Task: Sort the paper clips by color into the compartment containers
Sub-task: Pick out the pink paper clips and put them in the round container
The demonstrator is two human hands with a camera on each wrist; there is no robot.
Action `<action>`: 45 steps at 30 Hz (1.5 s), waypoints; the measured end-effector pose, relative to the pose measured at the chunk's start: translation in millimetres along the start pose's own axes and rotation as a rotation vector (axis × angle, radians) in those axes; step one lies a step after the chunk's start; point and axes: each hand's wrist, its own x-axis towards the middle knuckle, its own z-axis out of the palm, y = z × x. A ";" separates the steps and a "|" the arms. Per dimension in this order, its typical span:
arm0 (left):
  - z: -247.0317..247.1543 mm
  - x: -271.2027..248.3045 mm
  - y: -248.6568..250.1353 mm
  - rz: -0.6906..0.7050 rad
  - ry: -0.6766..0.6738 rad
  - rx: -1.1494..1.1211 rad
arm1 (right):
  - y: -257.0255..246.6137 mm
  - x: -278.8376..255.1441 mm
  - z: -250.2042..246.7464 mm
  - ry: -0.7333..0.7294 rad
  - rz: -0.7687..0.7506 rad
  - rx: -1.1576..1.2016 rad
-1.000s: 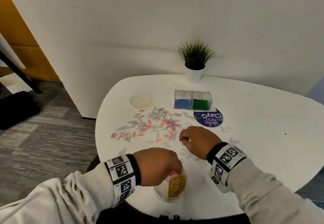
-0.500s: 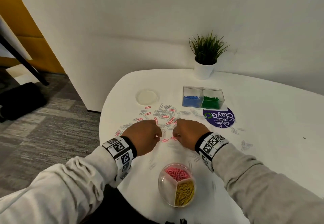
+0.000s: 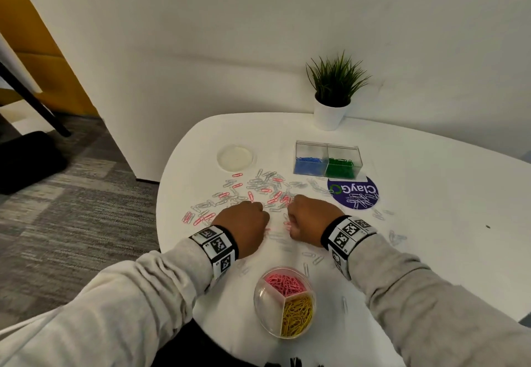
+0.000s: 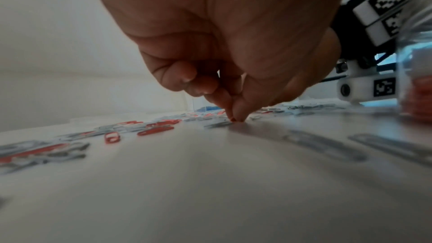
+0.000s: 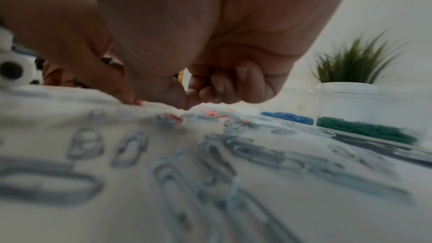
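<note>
Nearest me on the desk (image 3: pixel 431 194), the round container (image 3: pixel 284 302) holds pink and yellow clips, within easy reach for drop-offs. Beyond it, my left hand (image 3: pixel 244 223) pinches a red clip (image 4: pixel 232 120) off the desk; my right hand (image 3: pixel 309 218) has its fingers curled together over the scattered paper clips (image 3: pixel 258 185), contents unclear. Farthest, the rectangular box (image 3: pixel 327 160) holds blue and green.

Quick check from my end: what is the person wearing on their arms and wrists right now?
Light grey sleeves cover both arms. Each wrist carries a black band with white blocks printed with black square markers: left band, right band. The hands are bare.
</note>
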 end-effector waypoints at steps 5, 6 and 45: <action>-29.3 -16.8 -5.9 0.112 0.079 -0.228 | -6.0 -44.3 -26.6 0.141 -0.029 0.185; -38.5 -21.8 -6.7 0.148 0.088 -0.288 | -10.8 -57.5 -30.6 0.154 -0.066 0.204; 3.6 -64.7 -127.3 -0.293 -0.032 -0.253 | 54.3 6.4 -15.1 0.237 0.381 1.027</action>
